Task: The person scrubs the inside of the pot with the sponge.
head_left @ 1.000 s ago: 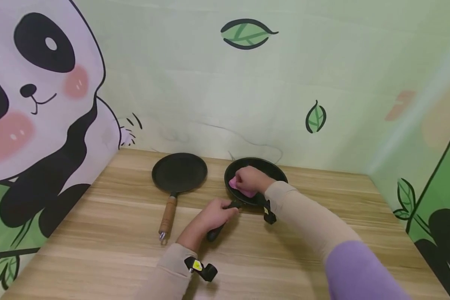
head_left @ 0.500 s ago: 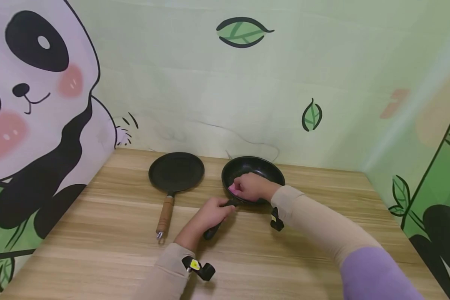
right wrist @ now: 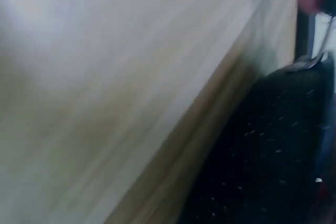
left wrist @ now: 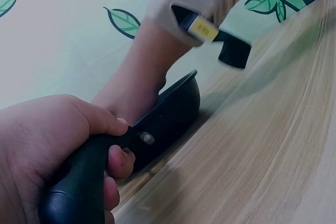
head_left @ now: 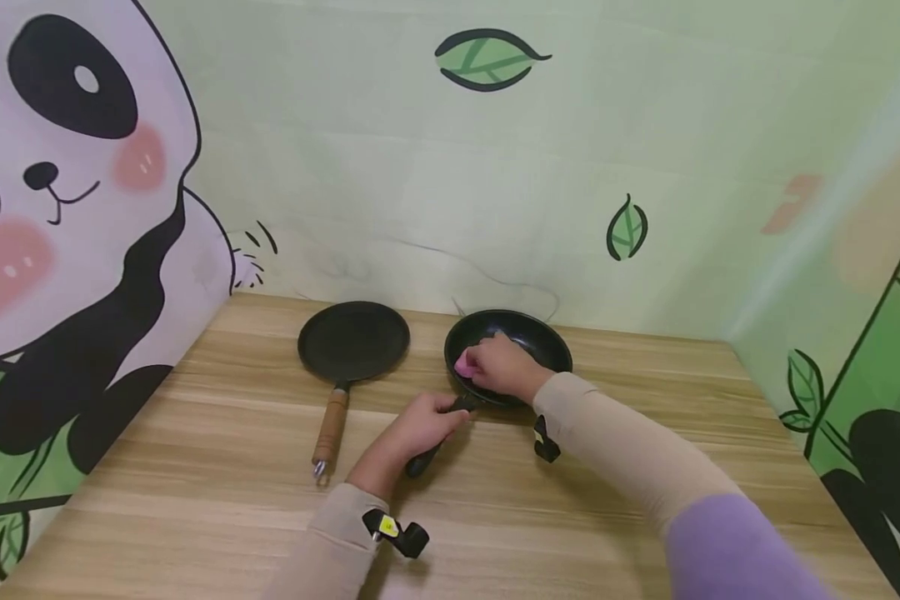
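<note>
A black frying pan (head_left: 543,340) stands on the wooden table, its dark handle running toward the person. My left hand (head_left: 427,422) grips that handle close to the pan; in the left wrist view the fingers curl round the black handle (left wrist: 79,182). Inside the pan my right hand (head_left: 501,364) holds a pink cloth (head_left: 465,364) against the inner surface, at the left side. Most of the cloth is hidden under the hand. The right wrist view is blurred and shows the pan's speckled outer side (right wrist: 262,150).
A flat black pan (head_left: 354,340) with a wooden handle (head_left: 331,429) lies to the left of the frying pan. Behind the table (head_left: 217,500) rises a wall (head_left: 330,167) printed with leaves and a panda. Small black cameras (head_left: 396,533) are strapped to both wrists.
The right hand has shifted about inside the pan with the pink cloth, less of which shows now. The left hand keeps its grip on the handle. The head view has shifted slightly.
</note>
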Available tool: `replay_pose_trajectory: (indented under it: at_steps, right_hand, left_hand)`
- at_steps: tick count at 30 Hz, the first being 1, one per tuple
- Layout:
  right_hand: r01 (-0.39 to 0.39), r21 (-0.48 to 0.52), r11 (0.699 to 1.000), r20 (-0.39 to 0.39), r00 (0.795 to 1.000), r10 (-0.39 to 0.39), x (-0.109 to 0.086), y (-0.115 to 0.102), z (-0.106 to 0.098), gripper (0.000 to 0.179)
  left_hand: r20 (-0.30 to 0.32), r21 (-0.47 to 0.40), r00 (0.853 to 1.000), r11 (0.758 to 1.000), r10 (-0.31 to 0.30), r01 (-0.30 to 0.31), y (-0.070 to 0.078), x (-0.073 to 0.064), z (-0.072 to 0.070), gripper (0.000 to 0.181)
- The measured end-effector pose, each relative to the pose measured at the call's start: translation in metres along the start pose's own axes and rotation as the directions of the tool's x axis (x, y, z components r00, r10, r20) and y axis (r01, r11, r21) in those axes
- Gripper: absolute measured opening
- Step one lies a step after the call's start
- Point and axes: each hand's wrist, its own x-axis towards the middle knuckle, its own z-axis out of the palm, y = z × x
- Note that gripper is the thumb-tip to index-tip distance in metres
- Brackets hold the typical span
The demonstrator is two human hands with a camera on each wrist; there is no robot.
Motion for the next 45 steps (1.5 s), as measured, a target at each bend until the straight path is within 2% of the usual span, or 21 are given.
replay_pose_trajectory:
  at_steps: [6, 9, 15, 21, 29, 33, 38, 41, 45]
  right_hand:
    - [-0.145, -0.057, 0.988, 0.020, 0.989, 0.146, 0.018, 0.010, -0.001, 0.009]
    - [-0.187, -0.072, 0.980, 0.025, 0.982, 0.189, 0.023, 0.017, -0.002, 0.007]
    - [-0.250, -0.134, 0.959, 0.013, 0.967, 0.254, 0.020, 0.030, -0.006, 0.017]
    - [-0.282, -0.226, 0.933, 0.073, 0.950, 0.305, 0.010, 0.041, -0.010, 0.028]
    - [-0.220, -0.335, 0.916, 0.158, 0.946, 0.285, -0.003, 0.050, -0.020, 0.019]
    - [-0.144, -0.362, 0.921, 0.221, 0.947, 0.235, -0.011, 0.052, -0.024, 0.016]
    - [-0.038, -0.380, 0.924, 0.259, 0.955, 0.146, -0.022, 0.054, -0.028, 0.014]
    - [-0.005, -0.366, 0.931, 0.308, 0.943, 0.126, -0.029, 0.053, -0.031, 0.016]
    - [-0.005, -0.297, 0.955, 0.397, 0.909, 0.128, -0.035, 0.049, -0.042, 0.020]
  left_hand:
    - [-0.002, -0.025, 1.000, 1.000, -0.004, 0.004, -0.001, 0.000, -0.001, 0.030]
    - [-0.009, -0.042, 1.000, 0.999, -0.011, 0.011, -0.001, 0.000, -0.001, 0.030]
    - [0.002, -0.077, 1.000, 0.997, -0.031, 0.031, 0.001, -0.002, -0.003, 0.027]
    - [0.009, -0.110, 0.998, 0.992, -0.068, 0.069, 0.004, -0.002, -0.001, 0.025]
    - [-0.024, -0.119, 0.996, 0.990, -0.083, 0.080, 0.008, -0.002, 0.002, 0.022]
    - [-0.029, -0.110, 0.994, 0.988, -0.108, 0.104, 0.009, -0.003, 0.004, 0.021]
    - [-0.033, -0.090, 0.992, 0.988, -0.125, 0.122, 0.010, -0.003, 0.005, 0.023]
    - [-0.038, -0.082, 0.992, 0.989, -0.124, 0.121, 0.010, -0.002, 0.005, 0.026]
    - [-0.043, -0.069, 0.992, 0.991, -0.121, 0.118, 0.011, -0.001, 0.005, 0.025]
